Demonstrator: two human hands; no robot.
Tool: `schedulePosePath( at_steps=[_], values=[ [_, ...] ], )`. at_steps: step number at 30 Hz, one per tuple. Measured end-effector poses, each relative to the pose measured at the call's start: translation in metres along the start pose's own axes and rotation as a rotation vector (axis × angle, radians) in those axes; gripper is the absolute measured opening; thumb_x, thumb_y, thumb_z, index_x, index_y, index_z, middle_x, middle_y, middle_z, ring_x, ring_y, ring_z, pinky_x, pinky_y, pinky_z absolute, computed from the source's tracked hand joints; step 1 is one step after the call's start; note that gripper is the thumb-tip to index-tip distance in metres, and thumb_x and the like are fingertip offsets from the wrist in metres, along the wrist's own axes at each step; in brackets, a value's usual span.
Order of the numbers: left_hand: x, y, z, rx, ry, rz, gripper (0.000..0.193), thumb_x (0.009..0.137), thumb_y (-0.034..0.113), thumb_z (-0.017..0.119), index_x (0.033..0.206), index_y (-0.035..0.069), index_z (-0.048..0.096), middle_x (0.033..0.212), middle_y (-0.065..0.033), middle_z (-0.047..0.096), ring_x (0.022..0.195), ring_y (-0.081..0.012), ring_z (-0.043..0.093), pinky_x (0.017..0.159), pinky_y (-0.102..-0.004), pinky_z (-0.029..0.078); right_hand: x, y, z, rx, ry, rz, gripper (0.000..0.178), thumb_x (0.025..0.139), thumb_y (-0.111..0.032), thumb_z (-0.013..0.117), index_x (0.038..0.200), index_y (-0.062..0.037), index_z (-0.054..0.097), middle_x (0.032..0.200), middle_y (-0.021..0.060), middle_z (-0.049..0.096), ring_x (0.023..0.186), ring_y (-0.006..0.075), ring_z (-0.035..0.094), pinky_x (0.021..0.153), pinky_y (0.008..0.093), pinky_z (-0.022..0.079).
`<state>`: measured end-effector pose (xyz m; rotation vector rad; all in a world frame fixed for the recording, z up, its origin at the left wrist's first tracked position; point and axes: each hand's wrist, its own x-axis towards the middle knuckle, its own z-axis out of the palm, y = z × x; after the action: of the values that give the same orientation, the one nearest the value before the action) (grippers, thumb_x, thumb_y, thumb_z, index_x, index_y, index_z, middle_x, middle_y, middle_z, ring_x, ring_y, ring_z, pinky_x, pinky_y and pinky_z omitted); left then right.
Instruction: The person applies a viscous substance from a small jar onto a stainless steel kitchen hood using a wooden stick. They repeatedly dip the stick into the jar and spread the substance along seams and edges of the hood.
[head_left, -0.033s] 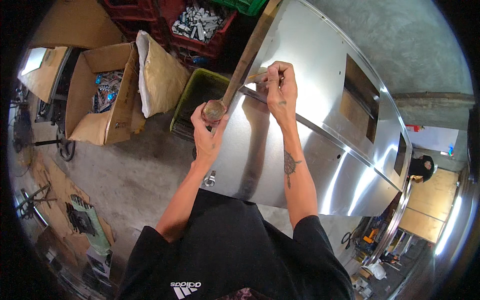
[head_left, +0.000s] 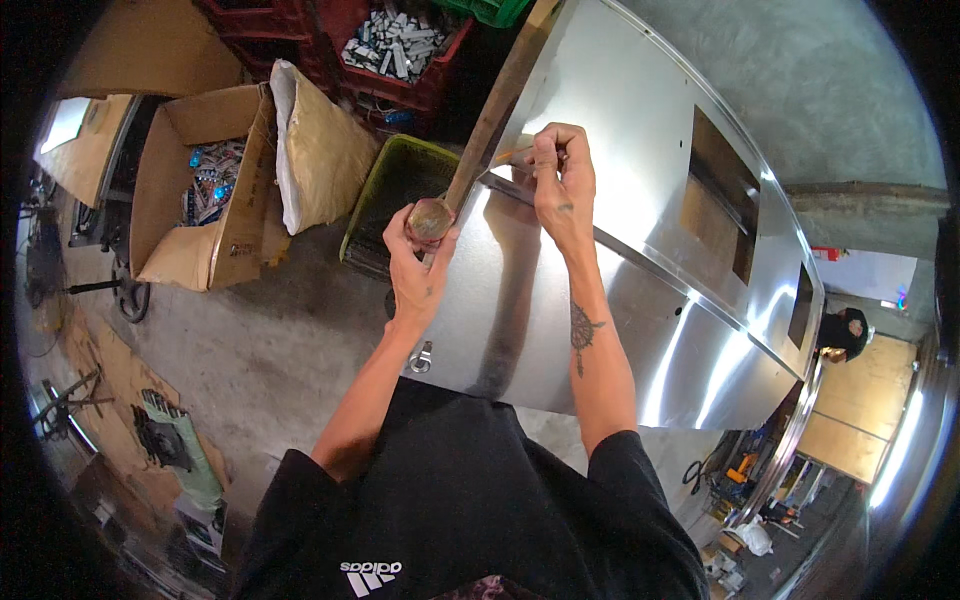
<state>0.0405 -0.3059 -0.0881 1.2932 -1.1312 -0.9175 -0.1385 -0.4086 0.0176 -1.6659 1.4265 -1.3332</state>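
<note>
A large shiny sheet-metal body point(head_left: 545, 320) with a folded seam and rectangular cut-outs lies in front of me. My left hand point(head_left: 410, 265) is closed round a small round jar point(head_left: 430, 221) with a brownish top face, held by the metal's left edge. Over the corner where the seam meets that edge, my right hand point(head_left: 565, 190) pinches a thin yellow-orange stick point(head_left: 506, 155). Its tip points left, close to the metal; whether it touches cannot be made out. Near my body a small metal latch point(head_left: 421, 357) sits on the panel.
A wooden beam point(head_left: 505, 90) runs along the metal's left edge. Beyond it stand a yellow-green bin point(head_left: 395, 165), a tan sack point(head_left: 325, 150), a cardboard box point(head_left: 170, 200) of small parts and a red crate point(head_left: 420, 95). A person point(head_left: 845, 335) is at the far right.
</note>
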Motion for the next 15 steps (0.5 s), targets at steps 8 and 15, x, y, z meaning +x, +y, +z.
schedulePosePath(
  at_steps=[8,15],
  values=[
    [0.006,-0.007,0.014,0.048,0.034,0.023,0.070,0.101,0.015,0.079,0.151,-0.004,0.034,0.134,-0.0187,0.060,0.115,-0.0231,0.065,0.097,-0.0358,0.055,0.005,-0.002,-0.003,-0.032,-0.079,-0.036,0.021,0.112,-0.019,0.062,0.105,0.0007,0.058,0.105,0.0089,0.058,0.080,0.0145,0.062,0.070,0.0307,0.053],
    [0.010,-0.010,0.017,0.018,0.033,0.034,0.073,0.100,0.018,0.081,0.151,-0.004,0.034,0.134,-0.0222,0.059,0.118,-0.0265,0.064,0.097,-0.0383,0.055,0.008,0.000,-0.001,-0.104,-0.079,-0.087,0.017,0.110,-0.012,0.063,0.104,0.0025,0.057,0.105,0.0120,0.058,0.077,0.0182,0.064,0.068,0.0338,0.054]
  ],
)
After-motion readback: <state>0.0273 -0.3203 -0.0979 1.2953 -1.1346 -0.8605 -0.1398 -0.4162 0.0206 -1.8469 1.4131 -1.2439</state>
